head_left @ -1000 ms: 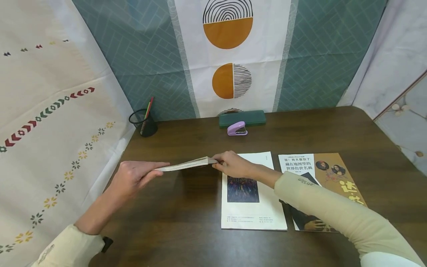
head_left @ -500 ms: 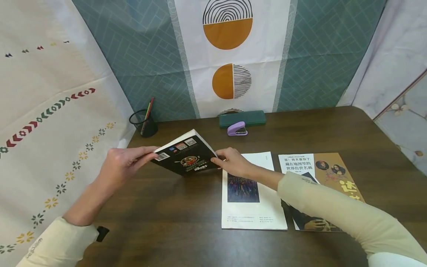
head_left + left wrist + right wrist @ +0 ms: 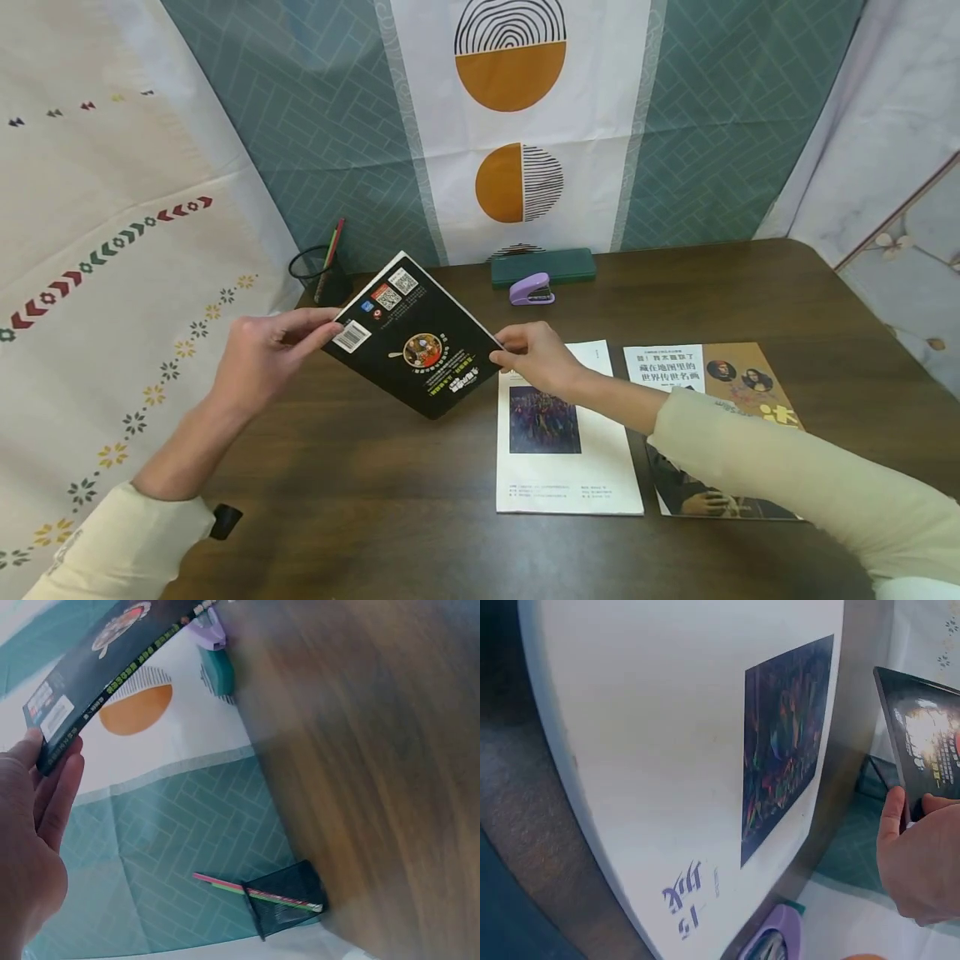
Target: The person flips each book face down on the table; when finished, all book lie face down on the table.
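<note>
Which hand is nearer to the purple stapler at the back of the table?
The right hand. It pinches the black book just in front of the purple stapler; the left hand holds the book's other corner, farther off to the left.

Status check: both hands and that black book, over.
Left hand and right hand pinch black book at opposite edges. Book tilted, lifted off table. Nothing in the way.
</note>
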Action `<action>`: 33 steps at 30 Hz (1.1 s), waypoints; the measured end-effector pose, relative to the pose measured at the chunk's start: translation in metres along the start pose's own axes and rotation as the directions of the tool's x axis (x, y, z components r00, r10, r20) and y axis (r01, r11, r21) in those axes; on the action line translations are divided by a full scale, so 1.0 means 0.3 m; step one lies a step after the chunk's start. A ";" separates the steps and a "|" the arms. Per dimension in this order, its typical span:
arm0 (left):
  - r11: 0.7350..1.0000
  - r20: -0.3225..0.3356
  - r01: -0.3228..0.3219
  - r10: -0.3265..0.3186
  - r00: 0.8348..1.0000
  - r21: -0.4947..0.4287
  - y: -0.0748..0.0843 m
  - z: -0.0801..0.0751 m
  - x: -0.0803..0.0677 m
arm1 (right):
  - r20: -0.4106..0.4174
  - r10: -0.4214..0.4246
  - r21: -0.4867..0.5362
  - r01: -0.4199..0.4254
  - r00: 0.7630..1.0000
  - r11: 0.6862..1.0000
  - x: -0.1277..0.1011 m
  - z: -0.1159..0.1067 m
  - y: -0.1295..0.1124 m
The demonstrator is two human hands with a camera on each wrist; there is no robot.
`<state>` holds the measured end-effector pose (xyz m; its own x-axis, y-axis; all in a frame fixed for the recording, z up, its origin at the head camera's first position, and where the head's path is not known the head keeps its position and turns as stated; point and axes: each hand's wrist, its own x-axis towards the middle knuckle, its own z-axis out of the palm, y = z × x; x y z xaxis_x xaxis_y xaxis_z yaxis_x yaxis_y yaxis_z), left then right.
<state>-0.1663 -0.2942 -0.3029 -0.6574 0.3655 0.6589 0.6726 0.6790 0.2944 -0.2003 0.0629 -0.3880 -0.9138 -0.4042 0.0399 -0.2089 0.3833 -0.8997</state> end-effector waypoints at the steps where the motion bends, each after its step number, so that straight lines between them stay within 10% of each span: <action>1: 0.999 0.008 0.034 -0.034 0.999 -0.008 -0.003 0.002 -0.003 | -0.005 0.014 0.014 -0.014 1.000 1.000 -0.002 -0.006 -0.003; 6: 0.967 0.062 0.246 -0.242 0.968 -0.067 -0.016 0.024 -0.033 | -0.031 0.068 0.096 -0.065 0.997 0.993 -0.006 -0.034 -0.012; 15: 0.844 0.205 0.519 -0.489 0.848 -0.133 -0.030 0.086 -0.109 | -0.083 0.164 0.219 -0.143 0.983 0.965 0.010 -0.062 -0.022; 26: 0.689 0.352 0.710 -0.636 0.687 -0.141 -0.041 0.165 -0.201 | -0.074 0.223 0.259 -0.197 0.972 0.946 0.032 -0.059 -0.018; 33: 0.593 0.406 0.782 -0.677 0.613 -0.192 -0.020 0.209 -0.256 | -0.089 0.217 0.279 -0.185 0.972 0.943 0.052 -0.053 0.007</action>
<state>-0.1413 -0.2864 -0.3989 -0.9968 0.0229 -0.0766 -0.0502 0.5665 0.8225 -0.2207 0.0707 -0.3824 -0.9646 -0.2362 -0.1175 0.0689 0.2045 -0.9764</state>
